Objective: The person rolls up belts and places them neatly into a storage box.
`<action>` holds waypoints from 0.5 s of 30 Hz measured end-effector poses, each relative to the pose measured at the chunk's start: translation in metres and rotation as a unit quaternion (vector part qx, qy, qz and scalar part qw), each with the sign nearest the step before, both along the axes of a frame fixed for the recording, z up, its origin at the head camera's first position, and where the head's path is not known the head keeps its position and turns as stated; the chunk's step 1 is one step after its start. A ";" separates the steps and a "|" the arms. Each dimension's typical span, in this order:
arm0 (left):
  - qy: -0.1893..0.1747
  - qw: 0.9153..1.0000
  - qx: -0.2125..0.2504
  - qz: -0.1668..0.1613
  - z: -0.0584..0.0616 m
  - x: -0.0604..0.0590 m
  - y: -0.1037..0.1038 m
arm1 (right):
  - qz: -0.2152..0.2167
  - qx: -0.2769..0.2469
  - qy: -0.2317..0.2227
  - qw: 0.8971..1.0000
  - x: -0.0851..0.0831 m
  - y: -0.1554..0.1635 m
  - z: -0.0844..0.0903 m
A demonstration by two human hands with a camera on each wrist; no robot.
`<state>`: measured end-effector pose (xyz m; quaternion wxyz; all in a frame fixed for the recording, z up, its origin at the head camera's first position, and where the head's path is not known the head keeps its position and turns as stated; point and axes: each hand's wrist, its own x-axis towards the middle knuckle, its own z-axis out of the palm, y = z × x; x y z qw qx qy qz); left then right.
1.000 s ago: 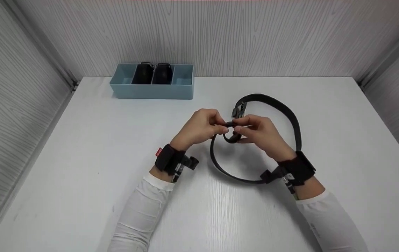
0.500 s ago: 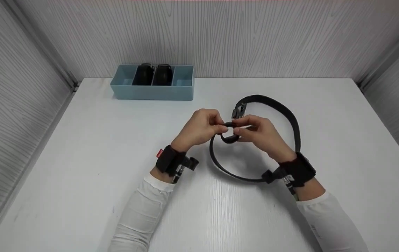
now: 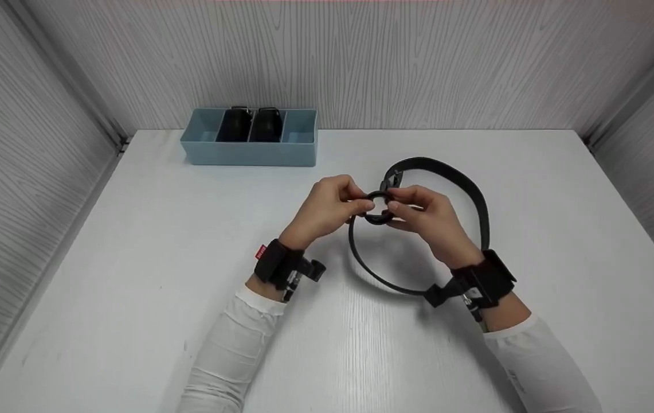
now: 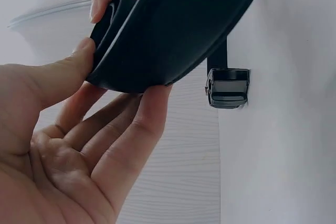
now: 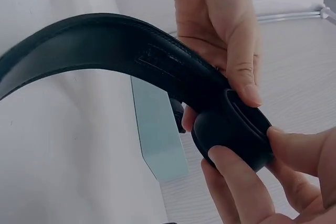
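Observation:
A black belt (image 3: pixel 478 201) lies in a wide loop on the table, one end wound into a small coil (image 3: pixel 379 220) raised above it. My left hand (image 3: pixel 331 205) pinches the left side of this coil between thumb and fingers. On the opposite side my right hand (image 3: pixel 429 217) pinches it too. The wrist views show the coil (image 5: pixel 226 140) with layers wrapped together and the flat strap (image 4: pixel 173 30) running from it. At the other end, a dark metal buckle (image 4: pixel 228 88) rests on the table, partly behind the right fingers in the head view.
A blue divided tray (image 3: pixel 249 154) stands at the back left against the wall. Two of its middle compartments hold black rolled items (image 3: pixel 236 125) with metal loops on top. Patterned panels (image 3: pixel 418 63) enclose the table at the back and both sides.
The coil has shifted slightly away from the person and now looks rounder, as a full ring. The right fingers have changed their hold a little. Belt loop and tray keep nearly the same place.

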<state>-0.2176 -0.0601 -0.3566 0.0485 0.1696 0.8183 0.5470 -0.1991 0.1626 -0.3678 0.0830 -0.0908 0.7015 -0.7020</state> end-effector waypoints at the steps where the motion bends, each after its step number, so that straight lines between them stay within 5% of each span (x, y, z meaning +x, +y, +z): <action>1: 0.003 1.000 0.001 0.000 0.000 0.000 -0.001 | 0.003 -0.003 -0.002 1.000 0.000 0.000 0.000; 6: 0.015 0.999 -0.020 -0.024 0.002 0.002 -0.003 | 0.035 0.067 0.028 0.997 -0.001 0.004 0.001; 10: 0.011 0.996 -0.063 -0.059 0.005 0.004 -0.004 | 0.062 0.158 0.075 0.983 -0.001 0.007 0.002; 15: -0.005 0.994 -0.090 -0.056 0.005 0.004 -0.003 | 0.057 0.136 0.054 0.988 -0.002 0.006 0.000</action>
